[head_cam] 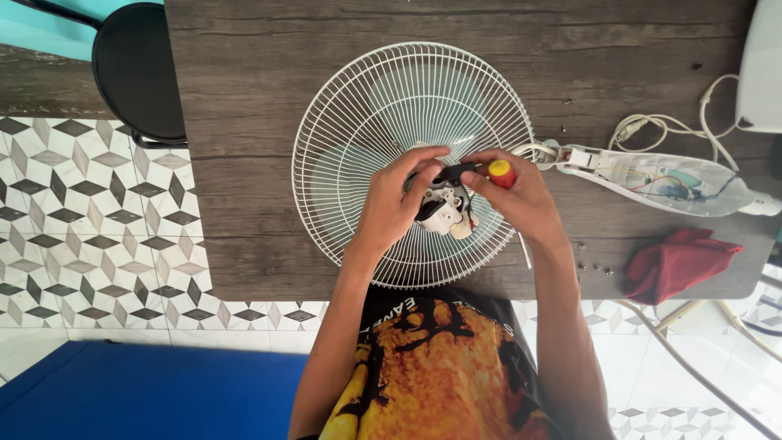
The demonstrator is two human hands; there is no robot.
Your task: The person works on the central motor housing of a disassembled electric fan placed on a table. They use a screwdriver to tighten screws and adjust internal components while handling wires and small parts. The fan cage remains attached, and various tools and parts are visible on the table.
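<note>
Both hands meet at centre of frame, over the middle of a round white wire fan guard (342,155) lying flat on a dark wood table (244,73). Pale blue fan blades (338,175) show thru the wires.

Left hand (395,200): fingers curled round the fan motor (444,208), a white-and-dark block w/ some metal showing, at the guard's hub. Thumb and forefingers closed on its top edge, so it's gripping, not open.

Right hand (517,200): closed round a screwdriver (481,171) w/ red-and-yellow handle; handle end pokes out between thumb and forefinger, dark shaft runs left toward the top of the motor, touching or just beside the left fingertips. Can't tell exactly where the tip sits; fingers hide it.

Right of frame, mid height: long white plastic housing (652,175), opened, w/ coloured wires inside. White cable (664,122) loops above it. Below that, a crumpled red cloth (676,261) near table's lower right edge. A few small screws (595,265) lie just left of the cloth, more specks near the top of the housing.

Upper left: black round stool (138,65) beside the table. Patterned tile floor (90,220) at left, blue surface (147,391) at lower left. Person's black-and-orange shirt (440,367) fills bottom centre.
</note>
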